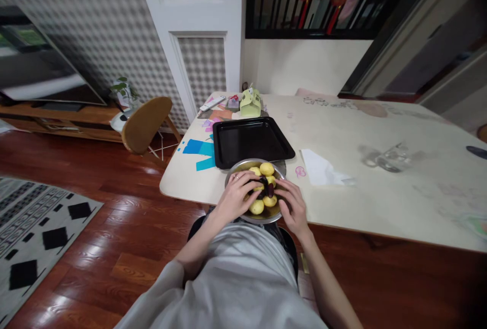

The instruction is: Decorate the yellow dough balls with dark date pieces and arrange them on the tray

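A round metal bowl (231, 171) sits at the table's near edge, close against my body. Several yellow, rounded fruits (256, 207) lie in it, their exact kind unclear. Dark pieces are among them, one a dark red oblong (270, 190) near the middle. My left hand (240, 192) reaches in over the left rim, its fingers and thumb curled about a blackish piece (262, 182) that they partly cover. From the right side comes my right hand (292, 202), fingers apart over the rim, fingertips close beside the dark red oblong. Whether they touch it is unclear.
A black baking tray (249, 141) lies just behind the bowl on the pale table (380, 202). White paper (321, 169) and a clear glass object (391, 161) are to the right. A green box (250, 102) and a white remote (213, 103) stand farther back. A wooden chair (146, 125) is left.
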Motion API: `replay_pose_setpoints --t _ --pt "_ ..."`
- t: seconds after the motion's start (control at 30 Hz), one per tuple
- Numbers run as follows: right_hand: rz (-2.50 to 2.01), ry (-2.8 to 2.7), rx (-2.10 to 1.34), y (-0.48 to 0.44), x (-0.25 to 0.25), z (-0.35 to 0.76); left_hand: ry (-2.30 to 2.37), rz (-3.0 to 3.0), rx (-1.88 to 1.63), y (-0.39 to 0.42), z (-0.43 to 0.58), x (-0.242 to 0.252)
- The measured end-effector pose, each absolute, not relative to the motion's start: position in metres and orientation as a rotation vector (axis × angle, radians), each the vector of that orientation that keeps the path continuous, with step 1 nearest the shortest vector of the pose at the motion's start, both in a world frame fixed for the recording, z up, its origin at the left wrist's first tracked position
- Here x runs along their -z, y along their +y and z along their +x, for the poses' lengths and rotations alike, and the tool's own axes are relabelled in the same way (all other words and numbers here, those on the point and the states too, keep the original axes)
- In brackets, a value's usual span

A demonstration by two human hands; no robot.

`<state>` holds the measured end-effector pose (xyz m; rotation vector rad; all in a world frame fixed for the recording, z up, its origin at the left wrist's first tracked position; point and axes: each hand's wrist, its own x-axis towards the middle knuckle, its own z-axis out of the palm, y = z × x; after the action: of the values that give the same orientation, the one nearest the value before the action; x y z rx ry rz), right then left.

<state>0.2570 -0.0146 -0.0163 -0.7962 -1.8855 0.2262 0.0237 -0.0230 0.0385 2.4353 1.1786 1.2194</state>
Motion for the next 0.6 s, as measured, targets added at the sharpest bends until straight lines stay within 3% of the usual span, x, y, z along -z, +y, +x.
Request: replay_pose_setpoints --t 0.6 --pt "-0.779 -1.953 -0.279 -0.0143 0.0161 0.2576 1.057 2.495 -1.086 -0.0237 0.0268 -0.04"
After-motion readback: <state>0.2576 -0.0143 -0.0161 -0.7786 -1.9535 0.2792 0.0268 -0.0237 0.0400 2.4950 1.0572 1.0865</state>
